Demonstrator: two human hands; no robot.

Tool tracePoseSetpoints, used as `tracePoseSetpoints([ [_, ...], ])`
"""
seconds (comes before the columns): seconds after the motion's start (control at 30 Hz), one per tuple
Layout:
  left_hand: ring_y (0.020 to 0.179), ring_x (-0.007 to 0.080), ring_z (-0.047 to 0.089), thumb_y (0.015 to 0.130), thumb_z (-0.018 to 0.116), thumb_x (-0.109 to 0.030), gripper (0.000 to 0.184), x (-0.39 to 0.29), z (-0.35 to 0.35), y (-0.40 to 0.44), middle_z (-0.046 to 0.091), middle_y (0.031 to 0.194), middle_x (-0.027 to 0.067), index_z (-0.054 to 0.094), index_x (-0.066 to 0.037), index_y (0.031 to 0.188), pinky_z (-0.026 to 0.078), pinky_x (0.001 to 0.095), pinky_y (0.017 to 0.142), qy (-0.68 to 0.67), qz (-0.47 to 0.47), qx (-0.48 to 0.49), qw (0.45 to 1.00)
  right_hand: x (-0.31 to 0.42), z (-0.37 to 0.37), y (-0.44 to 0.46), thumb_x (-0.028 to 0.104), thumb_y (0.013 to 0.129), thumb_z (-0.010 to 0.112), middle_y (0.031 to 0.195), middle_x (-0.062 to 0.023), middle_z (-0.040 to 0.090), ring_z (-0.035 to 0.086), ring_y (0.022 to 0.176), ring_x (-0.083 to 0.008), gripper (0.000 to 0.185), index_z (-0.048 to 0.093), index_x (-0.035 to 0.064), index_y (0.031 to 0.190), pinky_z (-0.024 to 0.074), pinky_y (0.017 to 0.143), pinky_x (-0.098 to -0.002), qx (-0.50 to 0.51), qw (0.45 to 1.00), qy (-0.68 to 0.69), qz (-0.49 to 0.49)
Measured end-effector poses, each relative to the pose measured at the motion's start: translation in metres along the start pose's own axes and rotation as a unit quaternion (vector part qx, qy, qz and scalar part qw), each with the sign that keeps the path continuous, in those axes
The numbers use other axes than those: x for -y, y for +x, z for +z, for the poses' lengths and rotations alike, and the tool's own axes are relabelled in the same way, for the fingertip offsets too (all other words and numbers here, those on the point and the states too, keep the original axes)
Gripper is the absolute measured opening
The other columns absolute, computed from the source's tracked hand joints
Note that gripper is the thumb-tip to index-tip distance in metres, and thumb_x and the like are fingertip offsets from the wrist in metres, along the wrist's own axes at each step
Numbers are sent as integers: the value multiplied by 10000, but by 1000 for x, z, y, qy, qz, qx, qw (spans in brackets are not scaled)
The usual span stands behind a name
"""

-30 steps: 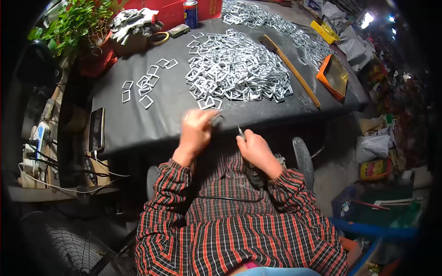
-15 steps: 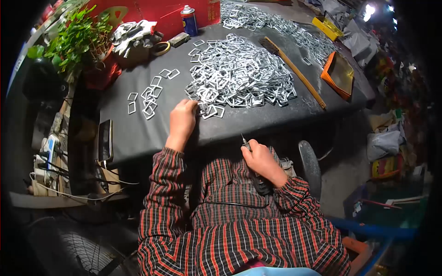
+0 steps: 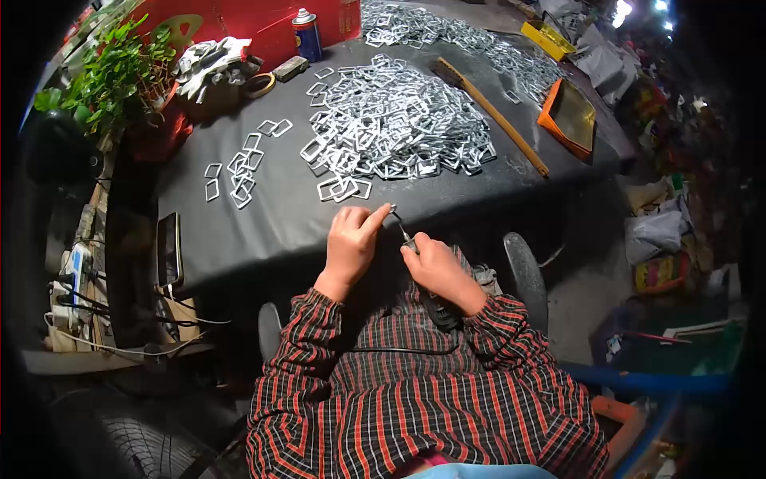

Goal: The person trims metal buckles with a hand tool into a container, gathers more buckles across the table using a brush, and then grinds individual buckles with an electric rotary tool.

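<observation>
Near the table's front edge, my left hand [image 3: 351, 242] is closed on a small metal piece [image 3: 392, 209] pinched at its fingertips, mostly hidden by the fingers. My right hand [image 3: 441, 270] is wrapped round a dark pen-like tool [image 3: 410, 243]. The tool's thin metal tip points up and left, to the piece at my left fingertips. Beyond my hands lies a large pile of silver rectangular metal frames [image 3: 399, 120]. To its left, several loose frames [image 3: 244, 164] lie on the black table cover [image 3: 279, 207].
A wooden-handled brush [image 3: 503, 124] and an orange tray [image 3: 568, 120] are right of the pile. A second pile [image 3: 479, 44], a yellow box [image 3: 547, 38] and a spray can [image 3: 306, 35] stand farther back. A phone [image 3: 168, 249] lies at the left edge, below a plant [image 3: 120, 76].
My left hand has moved from the pile's front edge back toward me, with a small metal piece in its fingers. My right hand and the tool are now close to it.
</observation>
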State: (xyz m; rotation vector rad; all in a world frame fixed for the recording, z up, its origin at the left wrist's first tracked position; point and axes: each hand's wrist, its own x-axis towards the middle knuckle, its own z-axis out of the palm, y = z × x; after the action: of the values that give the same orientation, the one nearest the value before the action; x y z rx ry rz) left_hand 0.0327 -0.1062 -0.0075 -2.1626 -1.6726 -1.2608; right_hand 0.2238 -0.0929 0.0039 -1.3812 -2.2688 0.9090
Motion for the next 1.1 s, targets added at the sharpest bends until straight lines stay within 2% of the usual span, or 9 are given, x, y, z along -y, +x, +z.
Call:
tracePoseSetpoints([
  [0.17, 806, 263, 551, 763, 686, -5, 433, 3, -8, -10, 564, 821, 60, 686, -167, 1165, 476, 377, 742, -29, -23, 43, 998, 7, 6, 14, 284, 947, 553, 749, -283, 642, 631, 716, -480, 343, 542, -44, 848, 505, 657, -549, 1, 999, -37, -22],
  [0.5, 774, 262, 515, 761, 679, 2, 449, 3, -10, -14, 509, 790, 61, 684, -183, 1171, 463, 375, 710, -30, -19, 44, 998, 17, 4, 21, 294, 936, 561, 750, -278, 653, 651, 712, -455, 341, 567, -41, 875, 530, 658, -527, -28, 996, -86, -20],
  [0.67, 764, 273, 499, 756, 670, 13, 471, 7, -14, -14, 480, 784, 70, 678, -186, 1183, 460, 378, 714, -32, -14, 60, 998, 35, -8, 15, 294, 929, 565, 743, -270, 655, 658, 710, -445, 337, 566, -38, 873, 535, 649, -522, -18, 993, -111, -22],
  [0.83, 756, 284, 488, 757, 653, 28, 479, 6, -16, -14, 454, 774, 76, 676, -187, 1184, 459, 384, 716, -44, -23, 70, 996, 42, 11, 11, 279, 923, 568, 730, -260, 654, 657, 694, -441, 320, 564, -35, 866, 537, 643, -521, 19, 994, -104, -40],
  [0.93, 760, 285, 489, 761, 645, 36, 477, 5, -17, -14, 458, 778, 76, 675, -181, 1184, 460, 389, 718, -48, -29, 69, 996, 35, 21, 13, 270, 923, 567, 725, -258, 653, 655, 688, -442, 312, 561, -37, 865, 537, 643, -521, 37, 991, -121, -44],
  [1.0, 763, 285, 490, 763, 641, 39, 475, 4, -16, -16, 460, 780, 77, 674, -178, 1184, 460, 391, 719, -50, -35, 69, 996, 32, 19, 15, 266, 927, 566, 726, -258, 653, 653, 682, -443, 311, 558, -38, 865, 534, 631, -520, 5, 994, -107, -29],
  [1.1, 825, 276, 528, 780, 617, 4, 445, 6, -15, -16, 538, 873, 64, 673, -181, 1181, 459, 378, 720, -44, -19, 63, 997, 24, 15, 15, 264, 932, 564, 725, -260, 651, 648, 677, -447, 312, 553, -40, 863, 529, 621, -520, -20, 995, -97, -26],
])
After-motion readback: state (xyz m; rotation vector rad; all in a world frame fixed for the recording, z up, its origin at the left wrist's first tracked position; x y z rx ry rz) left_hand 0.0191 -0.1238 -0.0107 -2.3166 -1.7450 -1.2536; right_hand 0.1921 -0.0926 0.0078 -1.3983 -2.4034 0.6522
